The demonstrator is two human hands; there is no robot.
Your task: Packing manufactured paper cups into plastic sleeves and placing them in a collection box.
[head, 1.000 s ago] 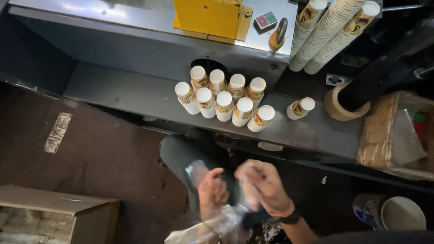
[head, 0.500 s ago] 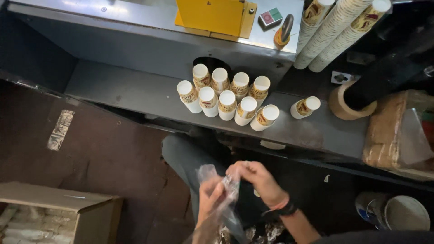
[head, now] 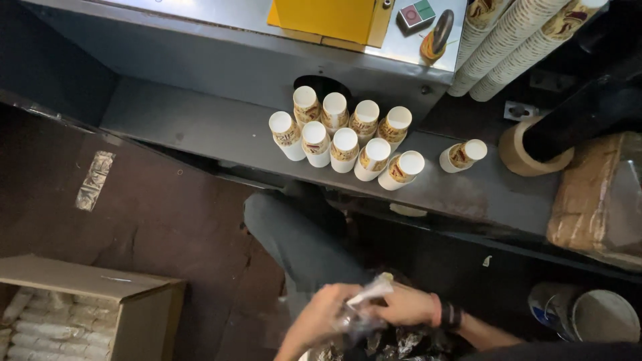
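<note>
Grey metal shelving [head: 200,134] runs across the far side of a dim workshop, with a dark floor below and an open cardboard box [head: 87,307] of wrapped rolls at the near left. On the shelf stand nine stacks of paper cups [head: 341,137] in two rows, bottoms up, and one more stack [head: 463,155] lies tipped just to their right. A roll of brown tape [head: 531,152] sits further right, and long sleeves of cups [head: 515,40] lean at the far right. Near the bottom edge, the left hand [head: 321,314] and the right hand [head: 408,306] meet over a clear plastic bag [head: 364,301]; both are closed on it, fingers pinching the crumpled film between them, just above the person's lap. More crinkled plastic [head: 388,344] lies under the hands. Judging by this, the cup stacks are lined up but none is bagged yet; the bag looks empty and not fully opened.
</note>
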